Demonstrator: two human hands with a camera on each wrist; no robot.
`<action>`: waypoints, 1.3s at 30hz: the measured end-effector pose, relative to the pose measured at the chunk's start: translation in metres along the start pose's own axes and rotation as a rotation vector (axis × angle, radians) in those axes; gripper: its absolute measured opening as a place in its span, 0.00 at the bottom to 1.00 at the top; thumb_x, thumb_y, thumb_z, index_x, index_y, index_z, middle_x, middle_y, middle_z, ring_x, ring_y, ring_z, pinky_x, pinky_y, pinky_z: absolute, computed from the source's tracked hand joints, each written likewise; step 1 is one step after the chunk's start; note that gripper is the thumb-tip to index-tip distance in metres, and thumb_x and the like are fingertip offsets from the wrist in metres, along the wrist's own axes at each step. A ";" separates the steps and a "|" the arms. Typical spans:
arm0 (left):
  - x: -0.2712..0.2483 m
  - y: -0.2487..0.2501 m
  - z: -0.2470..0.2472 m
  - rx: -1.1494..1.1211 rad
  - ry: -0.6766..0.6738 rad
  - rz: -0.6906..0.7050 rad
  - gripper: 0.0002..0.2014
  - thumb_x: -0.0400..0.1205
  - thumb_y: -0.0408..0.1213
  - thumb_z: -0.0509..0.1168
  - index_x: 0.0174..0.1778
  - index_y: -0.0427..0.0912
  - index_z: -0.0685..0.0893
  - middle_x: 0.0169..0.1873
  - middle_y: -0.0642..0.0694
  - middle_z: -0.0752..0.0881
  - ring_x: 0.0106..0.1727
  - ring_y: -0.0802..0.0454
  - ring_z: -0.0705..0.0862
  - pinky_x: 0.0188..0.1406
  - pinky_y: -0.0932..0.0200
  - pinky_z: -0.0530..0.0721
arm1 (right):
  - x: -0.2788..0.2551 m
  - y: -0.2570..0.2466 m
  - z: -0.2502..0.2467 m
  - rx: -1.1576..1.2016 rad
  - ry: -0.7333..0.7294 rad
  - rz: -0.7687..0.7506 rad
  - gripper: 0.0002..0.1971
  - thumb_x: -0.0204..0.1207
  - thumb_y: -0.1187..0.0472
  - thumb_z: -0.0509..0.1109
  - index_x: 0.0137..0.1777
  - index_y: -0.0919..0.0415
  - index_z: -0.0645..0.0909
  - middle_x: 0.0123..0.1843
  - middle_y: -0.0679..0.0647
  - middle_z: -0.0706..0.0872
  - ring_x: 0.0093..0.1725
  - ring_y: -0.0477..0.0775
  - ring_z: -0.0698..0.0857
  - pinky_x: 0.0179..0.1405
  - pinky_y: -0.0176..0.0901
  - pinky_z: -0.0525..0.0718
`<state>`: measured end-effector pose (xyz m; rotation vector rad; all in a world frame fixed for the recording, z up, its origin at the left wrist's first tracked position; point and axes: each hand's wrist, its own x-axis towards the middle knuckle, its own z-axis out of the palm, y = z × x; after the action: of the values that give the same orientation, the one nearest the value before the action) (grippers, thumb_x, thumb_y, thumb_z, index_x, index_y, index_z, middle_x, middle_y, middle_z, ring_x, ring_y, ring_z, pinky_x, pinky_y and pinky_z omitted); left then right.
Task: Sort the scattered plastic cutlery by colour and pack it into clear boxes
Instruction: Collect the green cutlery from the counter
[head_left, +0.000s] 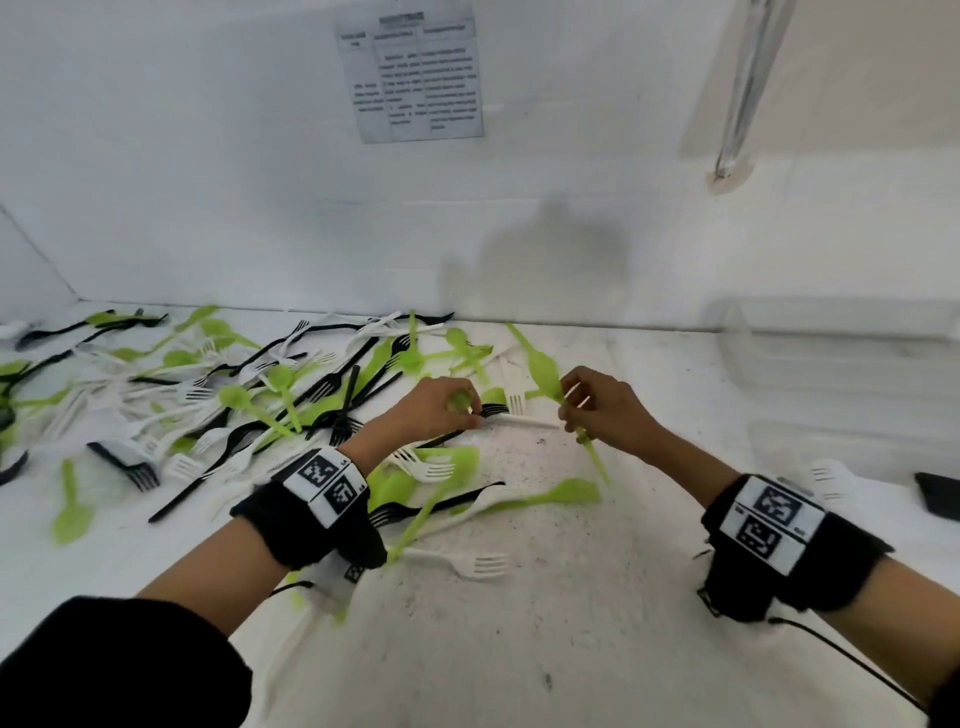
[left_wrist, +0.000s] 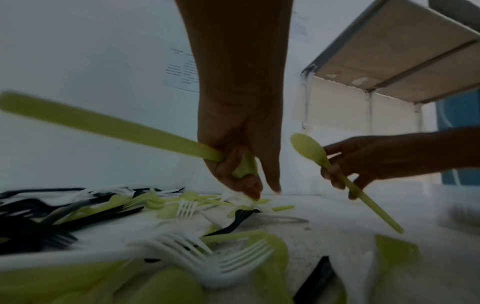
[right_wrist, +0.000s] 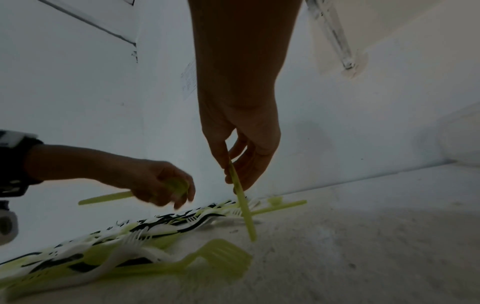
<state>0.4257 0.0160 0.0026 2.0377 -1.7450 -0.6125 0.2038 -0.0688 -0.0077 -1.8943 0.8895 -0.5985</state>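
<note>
White worktop (head_left: 597, 597) carries mixed cutlery (head_left: 234, 395). Our left hand (head_left: 441, 405) grips a green utensil (left_wrist: 103, 127); our right hand (head_left: 605, 410) pinches a green spoon (head_left: 545, 371).

black wristbands (head_left: 317, 514), white coded tags (head_left: 768, 521), black sleeve (head_left: 104, 670)

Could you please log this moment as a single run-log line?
left hand: grips green plastic utensil | right hand: pinches green plastic spoon | clear plastic boxes: empty | mixed cutlery pile: unsorted
</note>
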 end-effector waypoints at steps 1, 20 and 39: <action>0.002 -0.005 0.001 0.050 -0.090 -0.007 0.10 0.72 0.41 0.76 0.44 0.45 0.83 0.35 0.53 0.82 0.39 0.51 0.81 0.40 0.59 0.77 | 0.001 -0.002 -0.001 0.019 0.020 0.003 0.08 0.74 0.74 0.66 0.49 0.62 0.74 0.35 0.52 0.81 0.31 0.48 0.83 0.26 0.35 0.85; 0.022 -0.042 -0.002 0.006 0.094 0.141 0.08 0.81 0.42 0.66 0.52 0.45 0.85 0.52 0.50 0.86 0.53 0.51 0.82 0.44 0.56 0.77 | 0.105 0.003 0.004 -0.433 0.222 0.279 0.10 0.76 0.58 0.67 0.44 0.67 0.83 0.45 0.62 0.83 0.52 0.62 0.82 0.39 0.42 0.74; 0.018 -0.040 -0.066 -0.776 0.342 0.056 0.12 0.88 0.29 0.48 0.50 0.42 0.76 0.38 0.45 0.85 0.33 0.58 0.87 0.32 0.57 0.86 | 0.081 0.008 0.017 -0.078 0.417 0.244 0.11 0.73 0.58 0.73 0.35 0.64 0.79 0.28 0.53 0.73 0.34 0.53 0.73 0.29 0.41 0.66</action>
<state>0.4979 0.0048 0.0336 1.4350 -1.1136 -0.7249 0.2634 -0.1260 -0.0191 -1.7192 1.4066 -0.8326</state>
